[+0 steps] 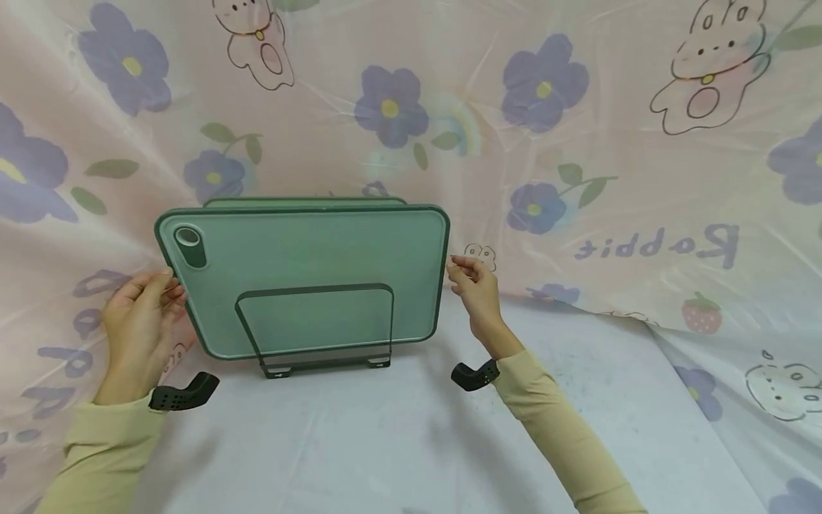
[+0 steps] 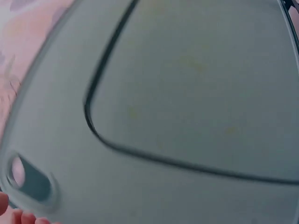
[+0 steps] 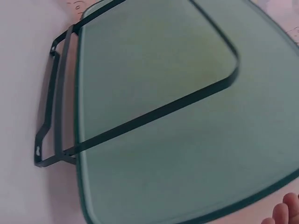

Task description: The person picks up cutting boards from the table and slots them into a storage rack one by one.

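A green cutting board [image 1: 334, 250] with a dark green rim and an oval hole in its upper left corner stands on its long edge in a black wire rack [image 1: 315, 289]. My left hand [image 1: 138, 325] pinches the board's left edge below the hole; in the left wrist view its fingertips [image 2: 28, 218] show by that corner. My right hand [image 1: 478, 293] is at the opposite edge, its loosely bent fingertips right beside the rim. The right wrist view has these fingertips [image 3: 282, 212] just outside the rim. Both palms are turned toward the board.
Behind the front board, the top edge of a second green board [image 1: 302, 203] shows. The rack stands on a white tabletop [image 1: 359, 442]. A pink curtain [image 1: 449, 178] with flowers and rabbits hangs close behind. A black band [image 1: 475, 375] sits on each wrist.
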The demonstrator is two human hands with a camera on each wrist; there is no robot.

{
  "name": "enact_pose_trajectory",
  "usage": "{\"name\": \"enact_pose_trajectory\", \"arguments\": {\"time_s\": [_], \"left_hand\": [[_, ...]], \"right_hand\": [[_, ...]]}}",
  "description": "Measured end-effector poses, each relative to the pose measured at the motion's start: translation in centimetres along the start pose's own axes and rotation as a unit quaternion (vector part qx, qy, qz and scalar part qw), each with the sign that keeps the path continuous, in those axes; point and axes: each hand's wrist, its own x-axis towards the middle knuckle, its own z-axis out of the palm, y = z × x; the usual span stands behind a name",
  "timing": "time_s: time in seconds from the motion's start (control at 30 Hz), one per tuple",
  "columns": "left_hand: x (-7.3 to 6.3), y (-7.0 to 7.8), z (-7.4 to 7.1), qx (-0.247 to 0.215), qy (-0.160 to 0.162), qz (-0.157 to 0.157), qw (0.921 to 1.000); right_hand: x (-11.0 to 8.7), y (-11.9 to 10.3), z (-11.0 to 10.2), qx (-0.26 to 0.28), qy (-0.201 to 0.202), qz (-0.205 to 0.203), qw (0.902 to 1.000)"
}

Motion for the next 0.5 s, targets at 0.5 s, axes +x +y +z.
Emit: {"name": "enact_pose_trajectory", "arguments": {"time_s": [0.5], "left_hand": [[-5.0, -5.0, 12.2, 0.267, -0.261, 0.100, 0.9223]], "right_hand": [[-2.2, -5.2, -11.0, -0.060, -0.027, -0.148, 0.9868]]}}
